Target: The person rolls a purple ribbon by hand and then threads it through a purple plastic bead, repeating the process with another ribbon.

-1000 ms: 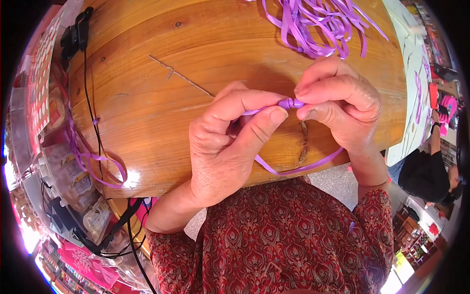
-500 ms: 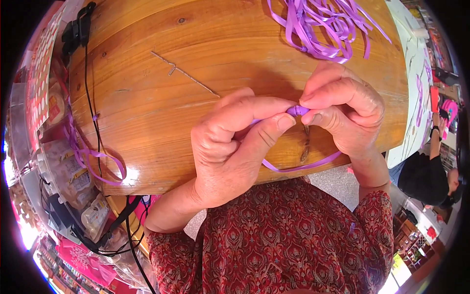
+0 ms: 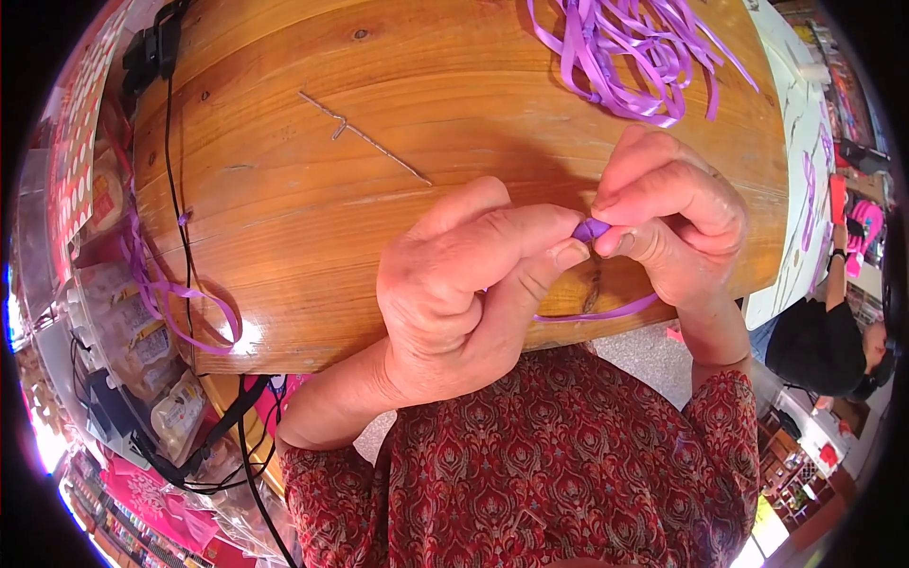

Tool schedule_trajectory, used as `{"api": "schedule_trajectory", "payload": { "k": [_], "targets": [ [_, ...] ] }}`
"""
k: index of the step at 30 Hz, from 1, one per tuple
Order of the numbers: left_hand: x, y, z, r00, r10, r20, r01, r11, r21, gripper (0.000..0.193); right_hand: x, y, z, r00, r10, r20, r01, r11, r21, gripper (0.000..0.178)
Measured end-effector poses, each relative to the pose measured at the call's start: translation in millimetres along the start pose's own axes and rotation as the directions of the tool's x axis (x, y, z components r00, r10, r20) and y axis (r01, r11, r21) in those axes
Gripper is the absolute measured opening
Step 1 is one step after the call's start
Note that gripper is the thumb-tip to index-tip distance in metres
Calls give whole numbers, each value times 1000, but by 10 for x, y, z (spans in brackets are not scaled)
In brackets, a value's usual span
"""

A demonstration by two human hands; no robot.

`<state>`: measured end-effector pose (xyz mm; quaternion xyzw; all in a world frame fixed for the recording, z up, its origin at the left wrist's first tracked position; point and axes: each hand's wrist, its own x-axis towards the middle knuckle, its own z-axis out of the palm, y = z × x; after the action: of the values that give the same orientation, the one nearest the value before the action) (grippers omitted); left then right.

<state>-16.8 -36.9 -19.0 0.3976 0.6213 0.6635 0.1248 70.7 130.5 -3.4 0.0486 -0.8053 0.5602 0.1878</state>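
Between my two hands, a purple ribbon [image 3: 591, 229] is bunched into a small folded or knotted piece. My left hand [image 3: 464, 284] pinches its left side between thumb and forefinger. From the right, my right hand [image 3: 674, 213] pinches the other side, its fingertips almost meeting those of the left. A loose length of the ribbon loops below the hands along the table's near edge. Part of the ribbon is hidden behind my left hand. On the wooden table [image 3: 284, 237], beyond my left hand, lies a thin twisted wire [image 3: 383, 151] with a small bent loop.
A heap of purple ribbons [image 3: 634, 62] lies at the far right of the table. At the left edge hang a black cable [image 3: 169, 142] and another purple ribbon loop [image 3: 232, 322], beside a clear bin of packets [image 3: 142, 327]. A person in black [image 3: 814, 346] is at the right.
Both hands have shifted slightly right, still pinching the ribbon. The bunched piece is turned and shows less between the fingertips. Less of the hanging loop shows beside my left hand.
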Motion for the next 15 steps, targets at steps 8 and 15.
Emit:
{"api": "schedule_trajectory", "payload": {
  "k": [8,15],
  "targets": [
    [-7,-40,-17,997,-17,79,25,995,-101,14,32,27,-37,997,-70,21,68,994,84,18],
    [-141,-115,74,978,-198,63,201,833,-515,14,19,13,5,994,-107,22,107,994,-15,16]
  ]
}}
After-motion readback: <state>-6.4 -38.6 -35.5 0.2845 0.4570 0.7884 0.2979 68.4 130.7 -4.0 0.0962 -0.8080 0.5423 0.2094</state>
